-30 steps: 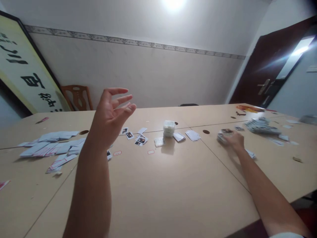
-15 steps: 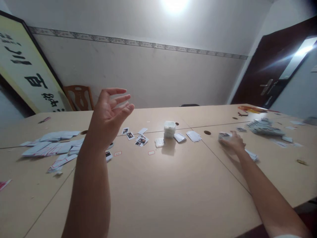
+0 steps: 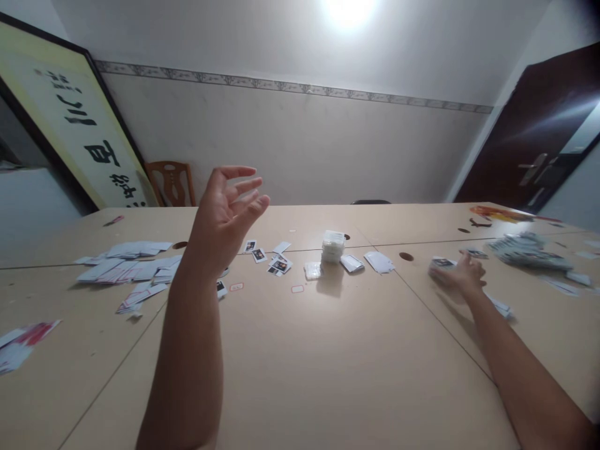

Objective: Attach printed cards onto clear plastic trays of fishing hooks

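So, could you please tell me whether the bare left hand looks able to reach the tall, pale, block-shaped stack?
Probably yes: the left hand is raised and open, with only flat, white-bordered photo cards and low white pieces apparently between it and the stack.

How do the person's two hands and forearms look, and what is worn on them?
The ungloved left hand and bare left forearm, tapering towards the wrist, show no sleeve or watch. The ungloved right hand and bare right forearm show neither; blur hides whether a ring is worn there.
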`<state>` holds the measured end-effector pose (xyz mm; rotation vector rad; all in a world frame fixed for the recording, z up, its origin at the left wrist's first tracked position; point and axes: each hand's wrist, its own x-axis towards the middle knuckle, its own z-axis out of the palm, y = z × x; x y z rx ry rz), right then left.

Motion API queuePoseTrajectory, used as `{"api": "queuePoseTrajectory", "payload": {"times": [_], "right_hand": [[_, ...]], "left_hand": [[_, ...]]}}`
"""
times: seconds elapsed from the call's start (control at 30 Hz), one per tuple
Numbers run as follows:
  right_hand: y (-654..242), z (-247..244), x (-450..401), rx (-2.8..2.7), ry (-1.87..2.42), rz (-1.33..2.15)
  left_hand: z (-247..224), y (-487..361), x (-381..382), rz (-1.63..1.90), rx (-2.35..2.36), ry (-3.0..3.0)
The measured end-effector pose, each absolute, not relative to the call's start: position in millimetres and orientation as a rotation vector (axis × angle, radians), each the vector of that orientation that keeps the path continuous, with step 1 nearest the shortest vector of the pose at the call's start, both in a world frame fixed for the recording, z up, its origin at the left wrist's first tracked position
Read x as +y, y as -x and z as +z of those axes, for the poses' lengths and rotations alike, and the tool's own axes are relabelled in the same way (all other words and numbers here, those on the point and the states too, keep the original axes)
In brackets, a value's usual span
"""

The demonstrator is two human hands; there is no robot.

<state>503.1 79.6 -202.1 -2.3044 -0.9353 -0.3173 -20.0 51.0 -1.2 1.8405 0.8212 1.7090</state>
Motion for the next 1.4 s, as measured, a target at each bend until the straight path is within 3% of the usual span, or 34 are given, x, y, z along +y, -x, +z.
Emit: {"api": "queuePoseTrajectory", "payload": {"times": [0.2,0.37,0.43,0.53,0.87,1.4], "right_hand": [[-376.7,-179.0,90.1,-1.122,1.728,-0.564],[-237.8,-182.2,102.9,-1.657,1.371,-0.047],[-197.6,-183.7,115.8,-1.767,1.485,0.284],[-157.6,-183.0,143.4,-1.810,1.582,0.455],[-124.9,-188.3,193.7,-1.734,1.954,0.604],[-124.2,-175.2,197.5,-1.726,1.883,0.835]], "left_hand": [[2.4,25.9,48.5,1.846,0.806,-1.781],[6.4,31.7,47.4,1.994,0.822,-1.681],[7.2,33.0,48.1,2.022,0.841,-1.654],[7.1,33.6,50.8,2.017,0.870,-1.649],[1.8,30.8,60.3,1.908,0.923,-1.697],[-12.3,32.3,81.4,1.531,1.099,-1.918]]}}
